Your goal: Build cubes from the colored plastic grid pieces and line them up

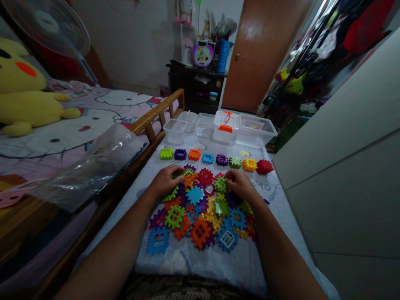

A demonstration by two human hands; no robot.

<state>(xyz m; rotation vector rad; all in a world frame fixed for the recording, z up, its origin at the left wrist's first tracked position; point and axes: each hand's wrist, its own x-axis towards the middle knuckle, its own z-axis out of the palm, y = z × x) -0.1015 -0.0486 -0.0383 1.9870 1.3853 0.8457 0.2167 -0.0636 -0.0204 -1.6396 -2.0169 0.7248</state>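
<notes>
A pile of notched plastic building tiles in many colours lies between my two hands. My left hand rests at the pile's upper left edge, thumb and fingers bent but apart, close to an orange tile. On the other side, my right hand has its fingertips at the edge of a light green tile. A red tile and a plain blue tile lie between the hands. Nearer to me are an orange window tile and a blue tile with a white window.
Behind the pile runs a row of sorted tile stacks, from lime green to red. Clear plastic bins and a lidded box with an orange latch stand at the far end. A wooden bed rail borders the left.
</notes>
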